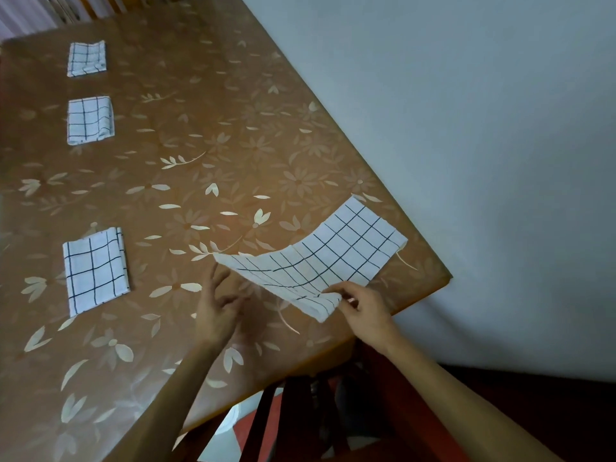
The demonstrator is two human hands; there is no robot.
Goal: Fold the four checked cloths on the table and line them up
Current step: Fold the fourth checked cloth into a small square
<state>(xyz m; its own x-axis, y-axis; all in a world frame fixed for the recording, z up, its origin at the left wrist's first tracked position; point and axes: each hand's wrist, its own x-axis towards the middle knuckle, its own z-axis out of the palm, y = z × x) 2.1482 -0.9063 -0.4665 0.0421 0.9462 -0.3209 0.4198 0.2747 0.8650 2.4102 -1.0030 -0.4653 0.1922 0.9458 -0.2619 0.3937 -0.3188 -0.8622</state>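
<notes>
Three white cloths with dark checks lie folded in a row down the left of the table: a far folded cloth (pixel 86 59), a middle folded cloth (pixel 90 120) and a near folded cloth (pixel 96 271). A fourth checked cloth (pixel 346 248) is folded into a long strip near the table's right corner. Its far end rests on the table; its near end is lifted. My right hand (pixel 361 311) pinches that near corner. My left hand (pixel 218 305) hovers just left of the strip with its fingers spread, holding nothing.
The table (pixel 206 135) wears an orange-brown floral cover under clear plastic. Its right edge runs along a pale wall (pixel 483 128). A dark chair frame (pixel 300 411) shows under the near edge. Chair backs stand at the far end.
</notes>
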